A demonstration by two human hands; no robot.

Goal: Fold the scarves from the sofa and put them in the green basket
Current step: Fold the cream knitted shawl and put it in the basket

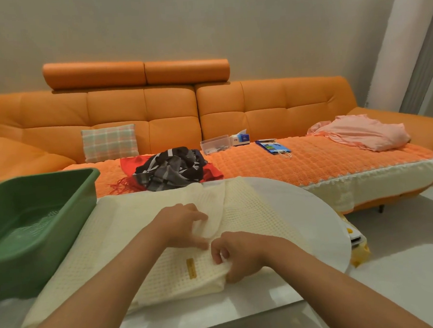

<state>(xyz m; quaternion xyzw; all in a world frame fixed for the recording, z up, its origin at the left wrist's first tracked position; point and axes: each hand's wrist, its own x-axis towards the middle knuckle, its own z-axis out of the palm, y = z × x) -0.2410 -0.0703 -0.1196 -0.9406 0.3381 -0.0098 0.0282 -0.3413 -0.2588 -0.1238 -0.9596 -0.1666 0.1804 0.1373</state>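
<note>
A cream waffle-knit scarf (118, 234) lies spread across the white round table (321, 223), with a small yellow label near its front fold. My left hand (186, 225) presses and pinches a raised fold in the scarf's middle. Just right of it, my right hand (230, 256) grips the scarf's folded front edge. The green basket (36, 198) stands on the table at the left, with nothing visible in it. On the orange sofa (310, 159) behind the table lie a crumpled black-and-grey striped scarf (170, 168) and, under it, a red fringed scarf (130, 166).
On the sofa seat are a plaid cushion (109, 143), a clear plastic box (214, 144), a tissue box (240, 137), a blue paper bag (274, 147) and a pink garment (362, 133). A yellow object (360, 254) sits on the floor at the table's right edge.
</note>
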